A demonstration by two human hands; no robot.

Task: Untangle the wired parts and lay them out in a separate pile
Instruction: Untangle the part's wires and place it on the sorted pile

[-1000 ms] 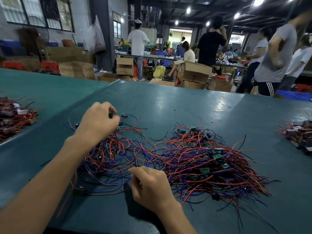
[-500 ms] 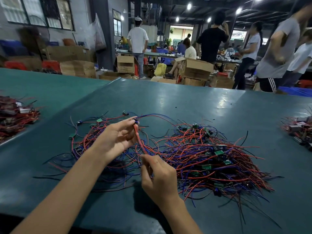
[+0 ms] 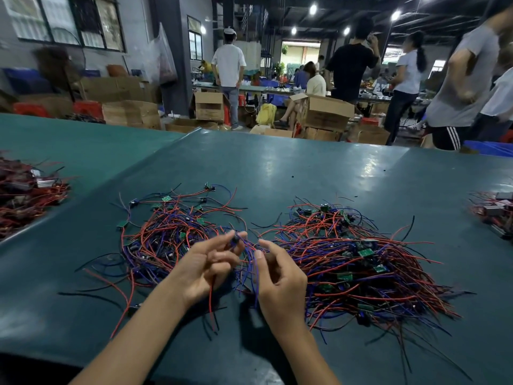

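Two heaps of red, blue and black wires with small green boards lie on the dark green table (image 3: 291, 168). The dense tangled heap (image 3: 361, 262) is on the right, the looser pile (image 3: 166, 232) on the left. Between them my left hand (image 3: 205, 265) pinches a small dark part with blue wires at its fingertips, and a red wire hangs from its palm. My right hand (image 3: 280, 279) faces it, thumb and fingers curled round blue and red wires that run down past the wrist. Both hands are raised a little above the table.
Another wire heap (image 3: 25, 195) sits on the neighbouring table at far left, and one more heap (image 3: 497, 212) at the right edge. Beyond the table's far edge stand cardboard boxes (image 3: 324, 109) and several people.
My left hand came back from the left pile to the middle. Both hands rose and closed in on one wired part between the heaps, and the view tilted slightly.
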